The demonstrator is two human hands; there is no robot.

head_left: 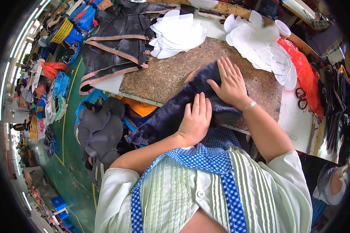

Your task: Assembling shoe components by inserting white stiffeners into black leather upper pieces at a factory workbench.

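Observation:
A dark navy piece with a fluffy, fur-like face (163,110) lies across the near edge of a speckled brown stone slab (163,79). Its lower left end hangs off the edge toward a pile of dark grey pieces. My left hand (196,120) rests flat on the fluffy material, fingers stretched out. Farther up and to the right, my right hand (230,83) presses on the same piece with its fingers straight and the thumb apart. A strip of brown edging (194,73) shows along the piece's far side. Neither hand grips anything.
Black pieces with zippers (120,44) are heaped at the back left. White cut-out sheets (177,33) and translucent ones (260,48) lie behind the slab. Black-handled scissors (301,98) and a red plastic bag (303,73) are at the right. Dark grey pieces (103,128) hang at left.

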